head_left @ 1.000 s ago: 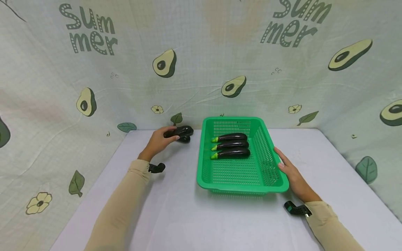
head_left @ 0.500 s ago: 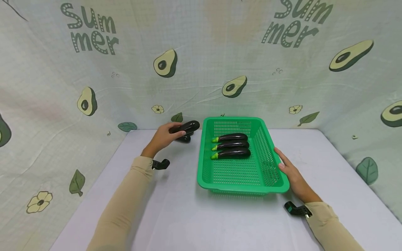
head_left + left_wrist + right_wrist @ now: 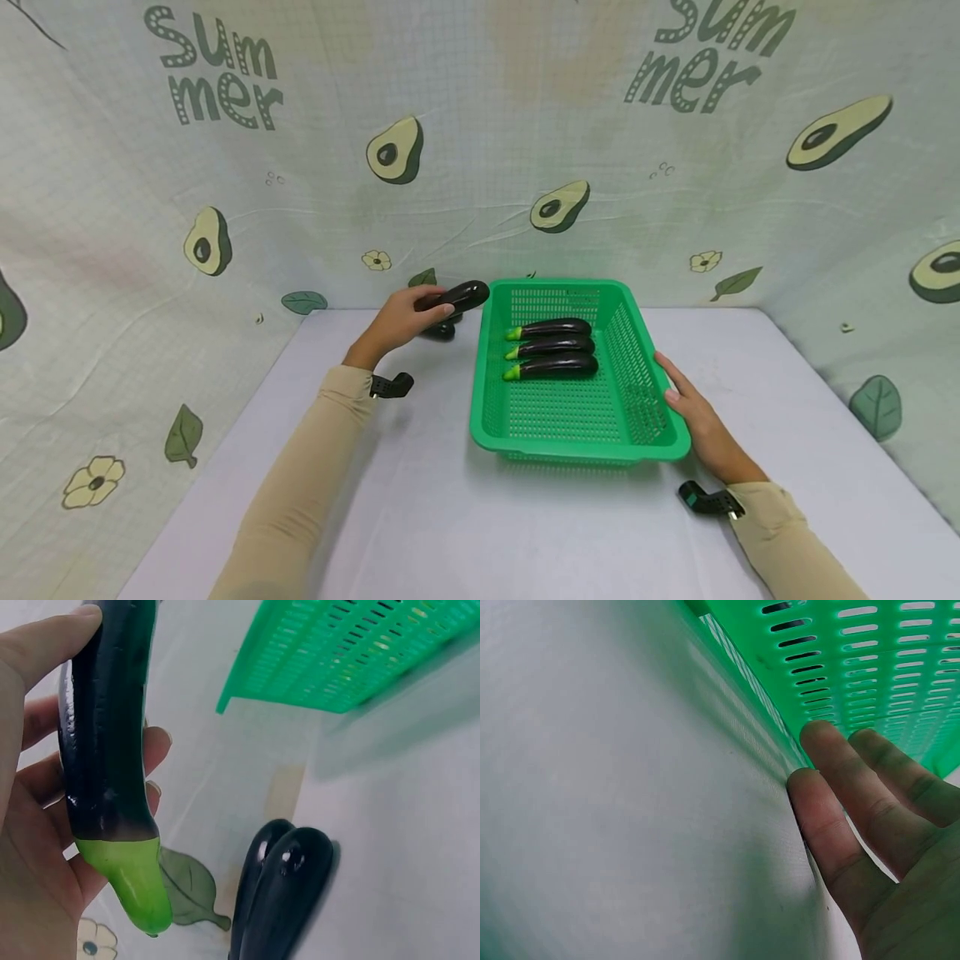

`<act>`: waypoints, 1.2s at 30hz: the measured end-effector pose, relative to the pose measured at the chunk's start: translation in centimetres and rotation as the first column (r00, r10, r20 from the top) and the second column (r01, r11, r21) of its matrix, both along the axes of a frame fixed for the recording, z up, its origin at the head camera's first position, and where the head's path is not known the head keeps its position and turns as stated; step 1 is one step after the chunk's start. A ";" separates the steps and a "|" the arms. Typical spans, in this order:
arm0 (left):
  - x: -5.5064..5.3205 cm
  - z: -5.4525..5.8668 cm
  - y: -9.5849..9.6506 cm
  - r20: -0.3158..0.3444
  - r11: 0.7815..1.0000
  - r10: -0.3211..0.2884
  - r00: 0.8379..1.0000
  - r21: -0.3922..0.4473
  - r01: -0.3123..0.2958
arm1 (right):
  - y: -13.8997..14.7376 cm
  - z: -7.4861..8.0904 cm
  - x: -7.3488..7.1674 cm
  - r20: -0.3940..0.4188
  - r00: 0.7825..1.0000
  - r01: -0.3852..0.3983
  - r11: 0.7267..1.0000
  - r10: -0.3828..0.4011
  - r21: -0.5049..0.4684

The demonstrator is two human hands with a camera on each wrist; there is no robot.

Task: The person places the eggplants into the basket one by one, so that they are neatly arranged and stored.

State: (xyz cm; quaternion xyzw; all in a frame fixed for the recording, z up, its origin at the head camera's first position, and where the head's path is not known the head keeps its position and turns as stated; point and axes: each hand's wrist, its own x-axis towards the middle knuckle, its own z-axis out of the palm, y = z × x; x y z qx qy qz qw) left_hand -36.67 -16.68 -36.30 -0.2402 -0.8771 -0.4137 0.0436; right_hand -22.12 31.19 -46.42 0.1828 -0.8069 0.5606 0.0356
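My left hand (image 3: 401,321) holds a dark purple eggplant (image 3: 112,765) between thumb and fingers, its green stem end toward the palm. In the head view this eggplant's rounded end is level with the back left corner of a green plastic basket (image 3: 566,421). Below the hand, two more eggplants (image 3: 289,881) lie side by side on the table; the hand partly hides them in the head view. Inside the basket, three eggplants (image 3: 558,367) lie in a row with green ends to the left. My right hand (image 3: 701,425) touches the basket's right side, fingers nearly straight against the outer wall.
A white-covered table (image 3: 450,533) carries everything. Close behind it hangs a pale cloth (image 3: 480,125) printed with avocados, leaves and lettering. Each wrist wears a black strap mount (image 3: 393,386).
My left hand has lifted the eggplant off the others and moved right and away toward the basket. The right hand and the basket have stayed in place.
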 end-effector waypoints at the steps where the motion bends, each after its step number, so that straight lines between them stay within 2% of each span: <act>1: 0.0 0.1 0.2 -0.004 1.000 -0.007 1.000 0.000 0.007 | 0.0 0.0 0.0 0.001 1.000 0.001 1.000 -0.001 0.002; 9: 0.6 1.3 1.7 -0.031 0.999 -0.054 0.998 0.003 0.054 | 0.0 0.0 0.0 0.010 1.000 0.007 1.000 -0.007 0.006; 16: 0.5 1.8 3.2 -0.042 0.998 -0.060 0.997 0.009 0.060 | 0.0 0.0 0.1 0.013 1.000 0.013 1.000 -0.013 0.012; 22: 0.6 2.0 4.2 -0.029 0.997 -0.076 0.997 0.020 0.077 | -0.1 -0.1 0.1 0.022 1.000 0.008 1.000 -0.008 0.009; 31: 0.9 3.1 5.7 -0.006 0.990 -0.127 0.992 0.053 0.127 | -0.2 0.1 -0.1 0.014 1.000 0.000 1.000 0.000 -0.009; 36: 1.0 3.1 6.5 -0.003 0.985 -0.155 0.988 0.074 0.155 | -0.1 0.1 0.0 0.021 1.000 0.000 1.000 0.000 -0.007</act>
